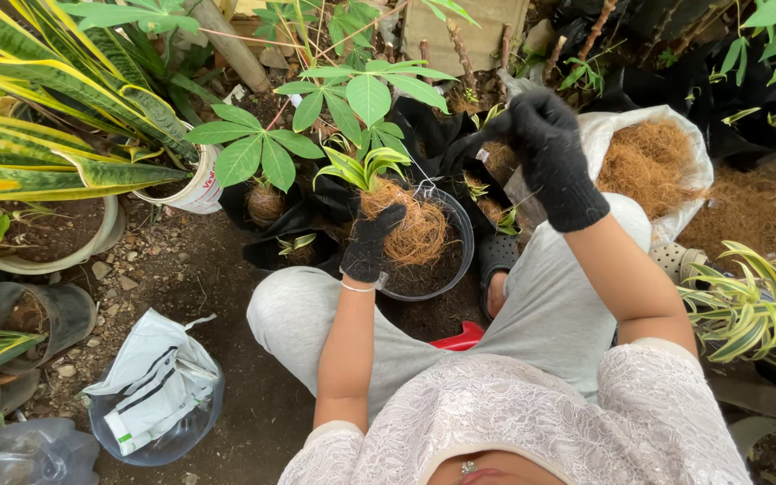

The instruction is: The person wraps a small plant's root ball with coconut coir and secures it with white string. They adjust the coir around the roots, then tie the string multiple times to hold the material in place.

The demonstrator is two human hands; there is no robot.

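We look down from the head camera on a person crouched on bare soil among potted plants, both hands in black gloves. The left hand (372, 242) has its grip closed around a fibre ball (412, 226) of brown coconut husk wrapped about the roots of a small plant (368, 166) with green and cream striped leaves, which stands upright out of the ball's top. The ball hangs just above a clear round pot (454, 256) that is part filled with dark soil, right at the centre of the view. The right hand (550, 157), raised at about 1 o'clock from the ball, has its fingers pinched narrow on a thin string (424, 175) that runs down to the top of the ball. Behind that hand, at 2 o'clock, a white sack (608, 135) lies open and full of loose husk fibre (648, 162). At 11 o'clock a plant with broad five-lobed leaves (249, 144) grows from a black bag, and beyond it at 10 o'clock long yellow and green striped leaves (56, 117) spread over a white pot (186, 193). Down at 7 o'clock a crumpled white bag (150, 386) rests in a clear bowl on the ground
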